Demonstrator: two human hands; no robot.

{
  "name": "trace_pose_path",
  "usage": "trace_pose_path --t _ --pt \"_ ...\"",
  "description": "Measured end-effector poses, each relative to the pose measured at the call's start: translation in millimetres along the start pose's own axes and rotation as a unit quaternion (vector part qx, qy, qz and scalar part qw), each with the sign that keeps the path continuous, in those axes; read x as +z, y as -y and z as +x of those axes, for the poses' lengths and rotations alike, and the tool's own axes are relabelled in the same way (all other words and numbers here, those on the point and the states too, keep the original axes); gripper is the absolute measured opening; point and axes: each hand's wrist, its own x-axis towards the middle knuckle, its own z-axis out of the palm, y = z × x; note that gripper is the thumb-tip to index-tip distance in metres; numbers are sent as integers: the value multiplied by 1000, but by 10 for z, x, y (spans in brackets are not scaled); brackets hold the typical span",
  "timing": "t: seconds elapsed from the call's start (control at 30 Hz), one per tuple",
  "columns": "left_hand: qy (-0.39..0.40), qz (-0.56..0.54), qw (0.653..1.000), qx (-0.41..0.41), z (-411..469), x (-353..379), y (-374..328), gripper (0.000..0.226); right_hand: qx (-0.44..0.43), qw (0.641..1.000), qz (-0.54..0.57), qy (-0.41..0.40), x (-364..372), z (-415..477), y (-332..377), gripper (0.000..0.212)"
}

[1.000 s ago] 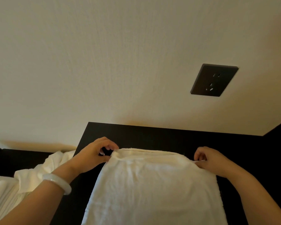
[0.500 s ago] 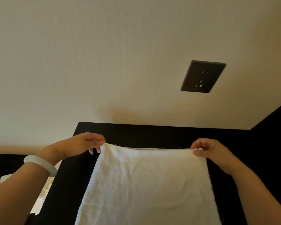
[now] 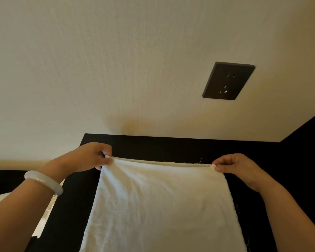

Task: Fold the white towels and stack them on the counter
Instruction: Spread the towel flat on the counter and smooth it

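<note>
- Head view: a white towel [image 3: 162,206] hangs in the middle of the lower half. Its top edge is drawn out into a nearly straight line, and its cloth runs down out of the picture at the bottom.
- The left hand [image 3: 91,157] pinches the towel's upper left corner, with thumb and fingers curled tight on the hem.
- The right hand [image 3: 235,166] pinches the towel's upper right corner in the same way, fingers curled over the edge and thumb below them.
- The two corners are at about the same height, the right a touch lower, so the top edge sags only slightly between them.
- Loose threads stick up from the towel's top edge near the right corner.
- A black surface [image 3: 153,146] lies behind the towel and shows as dark bands on both sides of it. Whether the towel's lower part rests on it cannot be told.
- A pale bracelet [image 3: 44,180] rings the left wrist, left of the towel and below its top edge.
- White cloth [image 3: 43,219] shows in a narrow strip left of the towel, partly hidden by the left forearm.
- A cream wall [image 3: 98,60] fills the picture above the towel and meets the surface just behind the top edge.
- A dark socket [image 3: 228,80] sits on the wall above the towel's right corner, well apart from it.
- A dark panel [image 3: 307,142] rises to the right of the towel, beyond the right hand.
</note>
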Motion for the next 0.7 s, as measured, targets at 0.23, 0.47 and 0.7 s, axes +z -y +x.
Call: trace_pose_path --t 0.23,0.47,0.7 --pt "-84 -10 996 1 -1 198 22 14 -33 998 -15 -60 113 0 -76 10" --pt "-106 -2 994 0 -5 264 91 11 -44 993 -105 -38 188 5 -17 7" --pt "-118 -36 992 -2 -22 276 101 10 -53 991 -117 -35 166 17 7 9"
